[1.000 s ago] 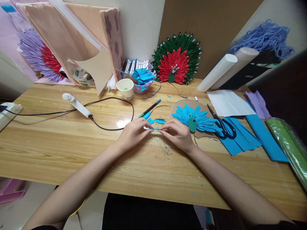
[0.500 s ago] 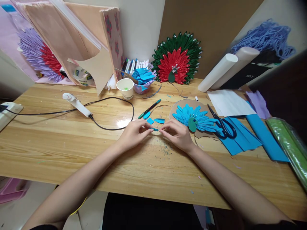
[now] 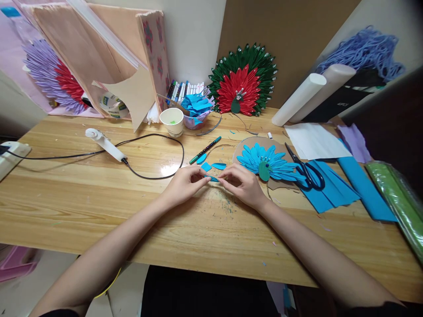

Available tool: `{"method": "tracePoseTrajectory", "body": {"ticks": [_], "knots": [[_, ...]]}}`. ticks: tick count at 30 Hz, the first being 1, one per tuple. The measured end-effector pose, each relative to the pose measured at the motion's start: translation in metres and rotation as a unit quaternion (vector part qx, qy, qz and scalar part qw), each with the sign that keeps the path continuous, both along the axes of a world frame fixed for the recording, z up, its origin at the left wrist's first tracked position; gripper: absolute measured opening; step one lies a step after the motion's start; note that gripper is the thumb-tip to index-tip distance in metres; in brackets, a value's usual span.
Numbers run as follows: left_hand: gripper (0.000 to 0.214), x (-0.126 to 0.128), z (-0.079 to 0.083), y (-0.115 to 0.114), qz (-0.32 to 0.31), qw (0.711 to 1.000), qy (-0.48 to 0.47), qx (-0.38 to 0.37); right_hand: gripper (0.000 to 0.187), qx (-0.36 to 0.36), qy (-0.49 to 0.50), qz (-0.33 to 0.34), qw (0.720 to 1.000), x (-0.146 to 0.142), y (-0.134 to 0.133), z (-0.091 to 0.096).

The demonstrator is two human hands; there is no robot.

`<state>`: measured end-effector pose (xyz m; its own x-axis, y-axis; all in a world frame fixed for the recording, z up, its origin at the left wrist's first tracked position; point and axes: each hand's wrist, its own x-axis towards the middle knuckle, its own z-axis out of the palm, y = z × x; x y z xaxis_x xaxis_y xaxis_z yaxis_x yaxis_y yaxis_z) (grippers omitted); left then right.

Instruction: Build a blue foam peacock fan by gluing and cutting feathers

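My left hand [image 3: 185, 184] and my right hand [image 3: 241, 184] meet over the middle of the wooden table [image 3: 99, 207]. Both pinch the ends of a small folded blue paper strip [image 3: 212, 178] held just above the wood. Two loose blue paper petals [image 3: 213, 166] lie right behind my fingers. To the right sits a blue paper peacock [image 3: 269, 163] glued on a brown cardboard base, close to my right hand.
Black scissors [image 3: 307, 171] lie on blue paper sheets [image 3: 333, 189] at the right. A green pen [image 3: 205, 150], a paper cup [image 3: 172, 121], a bowl of blue scraps [image 3: 197, 107] and a corded glue gun [image 3: 105, 143] sit behind. A red-green paper peacock [image 3: 243, 81] leans on the wall.
My fingers have worked the blue strip slightly; the white end seen a second ago is now hidden. Both hands stay in the same place.
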<state>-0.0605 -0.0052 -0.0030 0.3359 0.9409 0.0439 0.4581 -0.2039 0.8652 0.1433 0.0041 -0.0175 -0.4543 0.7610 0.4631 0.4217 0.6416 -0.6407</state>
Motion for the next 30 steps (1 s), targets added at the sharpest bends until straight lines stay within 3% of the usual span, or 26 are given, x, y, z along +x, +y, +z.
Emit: {"method": "tracePoseTrajectory", "body": {"ticks": [26, 30], "knots": [[0.025, 0.0029, 0.0066, 0.0004, -0.02, 1.0, 0.022, 0.011, 0.006, -0.016, -0.016, 0.002, 1.0, -0.0007, 0.0017, -0.0002], [0.031, 0.0013, 0.0056, 0.0007, 0.006, 1.0, 0.027, 0.012, 0.006, -0.005, -0.015, -0.009, 1.0, -0.0013, 0.0009, 0.0011]]}}
